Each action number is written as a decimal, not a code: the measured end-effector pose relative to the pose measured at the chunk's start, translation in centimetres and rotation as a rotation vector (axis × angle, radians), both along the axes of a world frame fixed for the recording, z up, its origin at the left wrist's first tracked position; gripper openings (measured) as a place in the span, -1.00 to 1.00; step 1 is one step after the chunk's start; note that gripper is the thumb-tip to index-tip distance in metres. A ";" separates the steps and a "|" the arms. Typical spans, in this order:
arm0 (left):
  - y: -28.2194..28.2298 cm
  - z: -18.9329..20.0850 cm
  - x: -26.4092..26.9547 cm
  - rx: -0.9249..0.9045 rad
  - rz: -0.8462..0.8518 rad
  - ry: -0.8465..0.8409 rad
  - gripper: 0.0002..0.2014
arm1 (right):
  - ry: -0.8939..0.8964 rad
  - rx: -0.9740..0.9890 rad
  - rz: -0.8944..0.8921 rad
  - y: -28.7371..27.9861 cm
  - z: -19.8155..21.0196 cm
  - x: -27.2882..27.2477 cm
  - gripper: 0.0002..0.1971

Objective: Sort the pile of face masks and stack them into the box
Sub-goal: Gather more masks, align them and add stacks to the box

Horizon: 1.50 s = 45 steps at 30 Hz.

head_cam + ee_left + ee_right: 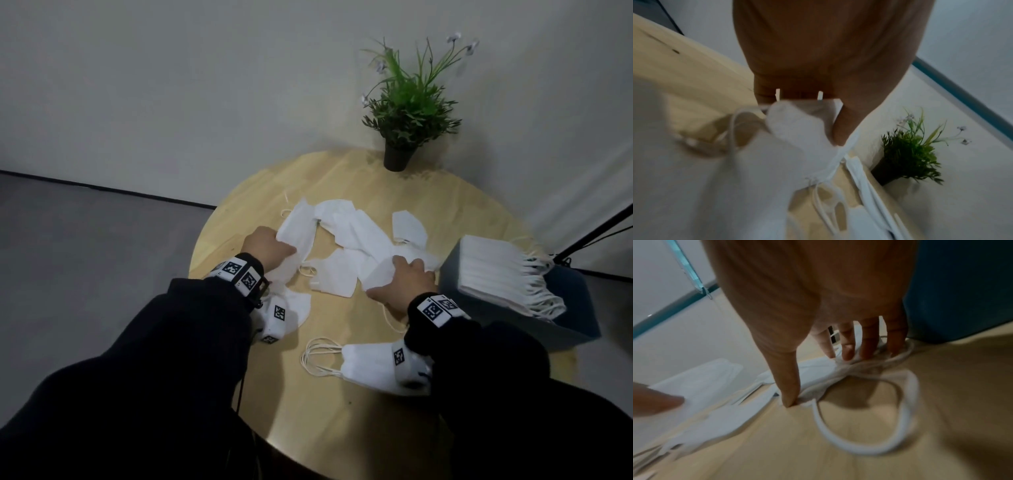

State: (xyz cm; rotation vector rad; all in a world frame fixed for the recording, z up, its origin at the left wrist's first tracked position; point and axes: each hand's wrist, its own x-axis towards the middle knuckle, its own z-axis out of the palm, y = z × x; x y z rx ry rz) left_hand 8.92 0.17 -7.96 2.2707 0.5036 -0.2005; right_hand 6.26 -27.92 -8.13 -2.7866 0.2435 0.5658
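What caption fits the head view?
Left hand grips a mask; right hand presses another beside the box.

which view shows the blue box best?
Head view. The blue box sits whole at the table's right edge, with a row of stacked masks inside and ear loops hanging over its rim. The right wrist view catches only a blurred blue wall beside the right hand. The left wrist view does not show the box.

Looks like a plain room corner, maybe an office.
Past your hands: round wooden table (342,181), potted plant (407,113), bare grey walls (171,85).
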 end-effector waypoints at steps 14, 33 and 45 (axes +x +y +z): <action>0.0 0.9 -0.2 0.172 -0.065 0.000 -0.82 | -0.383 0.426 -0.266 -1.2 2.8 -0.3 -0.82; 0.6 6.2 -2.5 -0.131 -0.202 -0.027 -0.81 | 0.045 -0.309 0.225 4.8 4.0 6.2 -0.45; 1.2 6.6 -1.4 0.075 -0.275 -0.009 -0.69 | -0.157 0.090 -0.072 1.3 12.0 10.4 -0.52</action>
